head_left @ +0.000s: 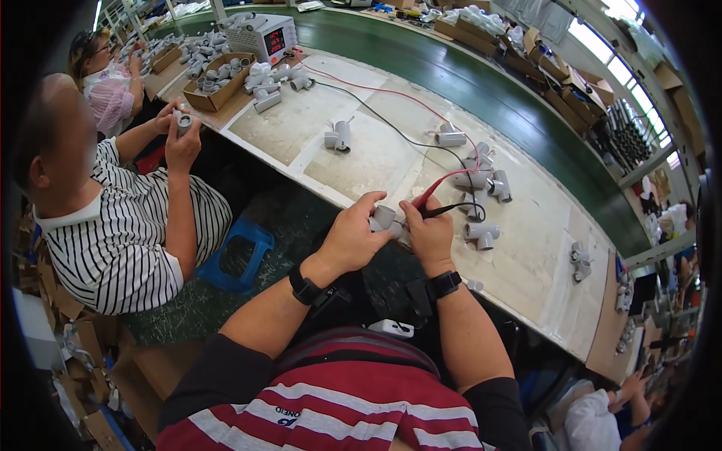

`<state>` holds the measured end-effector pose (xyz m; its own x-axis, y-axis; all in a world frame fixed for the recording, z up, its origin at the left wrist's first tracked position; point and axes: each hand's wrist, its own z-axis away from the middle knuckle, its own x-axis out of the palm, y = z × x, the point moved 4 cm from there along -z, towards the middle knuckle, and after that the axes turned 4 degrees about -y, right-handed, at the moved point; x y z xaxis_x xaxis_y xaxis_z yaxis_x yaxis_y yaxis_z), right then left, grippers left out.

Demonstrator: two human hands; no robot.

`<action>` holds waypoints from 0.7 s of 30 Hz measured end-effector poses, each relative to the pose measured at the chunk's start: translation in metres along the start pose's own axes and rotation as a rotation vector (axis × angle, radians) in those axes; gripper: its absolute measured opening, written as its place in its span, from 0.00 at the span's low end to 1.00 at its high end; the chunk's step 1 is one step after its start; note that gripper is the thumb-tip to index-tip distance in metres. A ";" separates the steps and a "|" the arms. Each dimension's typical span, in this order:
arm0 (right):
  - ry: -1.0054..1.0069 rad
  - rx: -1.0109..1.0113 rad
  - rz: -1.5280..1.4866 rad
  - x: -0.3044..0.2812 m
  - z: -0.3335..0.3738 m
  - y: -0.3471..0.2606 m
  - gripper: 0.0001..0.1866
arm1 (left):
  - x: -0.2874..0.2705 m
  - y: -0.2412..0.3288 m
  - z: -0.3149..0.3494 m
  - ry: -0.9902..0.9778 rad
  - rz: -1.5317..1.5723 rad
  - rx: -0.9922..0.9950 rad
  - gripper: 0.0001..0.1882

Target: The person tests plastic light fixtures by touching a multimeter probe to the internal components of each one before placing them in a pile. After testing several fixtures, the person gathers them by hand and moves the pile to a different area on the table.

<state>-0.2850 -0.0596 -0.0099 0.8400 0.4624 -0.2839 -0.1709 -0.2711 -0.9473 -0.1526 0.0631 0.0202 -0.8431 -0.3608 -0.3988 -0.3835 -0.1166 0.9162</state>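
Observation:
My left hand [353,234] is closed around a grey T-shaped plastic fitting [384,217], over the table's near edge. My right hand [430,234] pinches a red test probe [427,194] and a black test probe [444,210] against the fitting's right side; their tips are hidden by my fingers. From the probes, a red lead [391,91] and a black lead [391,128] run across the table to a grey power supply [265,39] with a lit red display. Several similar grey fittings [481,231] lie just right of my hands.
One fitting [339,135] lies alone ahead of my left hand. A cardboard box [218,84] of fittings stands far left. Past the worktable [293,143] runs a green conveyor belt [421,64]. At left, a seated co-worker [120,218] handles a fitting beside a blue stool [239,255].

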 end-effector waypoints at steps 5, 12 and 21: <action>-0.008 -0.023 -0.015 -0.001 0.000 0.006 0.13 | 0.002 -0.004 -0.001 0.010 0.010 0.002 0.35; 0.063 -0.070 -0.053 -0.013 0.013 0.005 0.11 | 0.002 -0.004 -0.005 0.025 -0.006 0.049 0.33; 0.141 -0.191 -0.042 -0.053 0.024 0.004 0.11 | -0.061 -0.007 -0.127 0.215 -0.643 0.374 0.26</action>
<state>-0.3423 -0.0649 -0.0026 0.9101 0.3579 -0.2086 -0.0449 -0.4153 -0.9086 -0.0506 -0.0315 0.0437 -0.3346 -0.5039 -0.7963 -0.9070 -0.0573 0.4173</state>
